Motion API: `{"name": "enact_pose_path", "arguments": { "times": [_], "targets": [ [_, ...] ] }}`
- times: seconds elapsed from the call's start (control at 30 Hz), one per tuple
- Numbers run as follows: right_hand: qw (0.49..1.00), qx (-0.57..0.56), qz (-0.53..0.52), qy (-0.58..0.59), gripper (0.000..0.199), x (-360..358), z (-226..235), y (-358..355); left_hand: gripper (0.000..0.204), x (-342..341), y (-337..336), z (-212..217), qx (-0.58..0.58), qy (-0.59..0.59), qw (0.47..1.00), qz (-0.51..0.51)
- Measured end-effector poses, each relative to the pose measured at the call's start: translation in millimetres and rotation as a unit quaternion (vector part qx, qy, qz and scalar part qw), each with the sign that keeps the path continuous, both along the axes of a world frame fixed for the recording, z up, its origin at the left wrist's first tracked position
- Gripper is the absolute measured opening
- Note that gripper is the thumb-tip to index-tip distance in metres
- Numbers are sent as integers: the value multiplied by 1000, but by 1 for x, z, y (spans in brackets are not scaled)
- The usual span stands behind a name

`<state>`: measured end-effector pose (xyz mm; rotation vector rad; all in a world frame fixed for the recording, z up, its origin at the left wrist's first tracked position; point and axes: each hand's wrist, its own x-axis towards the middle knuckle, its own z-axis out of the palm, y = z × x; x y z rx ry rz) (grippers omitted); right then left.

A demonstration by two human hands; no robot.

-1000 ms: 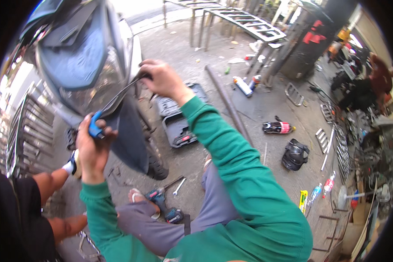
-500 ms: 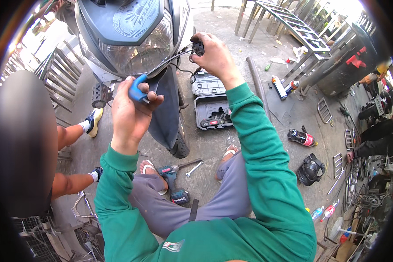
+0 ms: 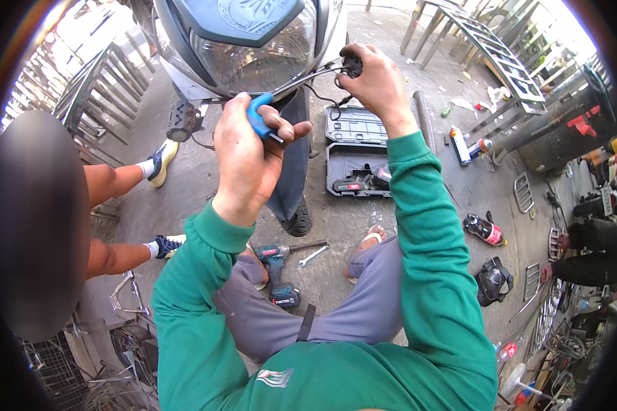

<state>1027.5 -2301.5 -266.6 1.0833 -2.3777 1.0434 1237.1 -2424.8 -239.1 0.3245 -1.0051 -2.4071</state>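
My left hand (image 3: 247, 154) is closed around a blue-handled tool (image 3: 259, 116), its handle bent and a short metal end showing below the fingers. A thin dark shaft or cable (image 3: 301, 82) runs from the tool toward my right hand (image 3: 380, 82); I cannot tell which it is. Between the thumb and fingers of the right hand is a small black round part (image 3: 352, 66). A thin black wire (image 3: 325, 101) hangs below it in a loop. Both hands are raised in front of the motorcycle's headlight (image 3: 253, 58), above its front fender (image 3: 291, 178).
A finned black lamp (image 3: 183, 122) sits at the motorcycle's left. On the floor lie an open tool case (image 3: 356, 154), a cordless impact driver (image 3: 275, 270), a wrench (image 3: 313, 255), a cola bottle (image 3: 485, 229) and spray cans (image 3: 461, 146). Another person's legs (image 3: 120, 253) are at left.
The view has shifted, so the motorcycle and both hands appear farther right and slightly higher. Both hands keep their holds, with little visible movement relative to the headlight.
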Motion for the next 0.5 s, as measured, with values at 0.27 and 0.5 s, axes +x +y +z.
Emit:
{"name": "enact_pose_path", "arguments": {
  "times": [0.27,0.5],
  "targets": [
    [1000,-5,-4,-9,39,0,0,2,17,-2,-30,-11,-191,-11,981,-21],
    [1000,-13,3,15,36,-1,-1,-1,15,-5,-80,-16,-456,24,886,-84]
  ]
}}
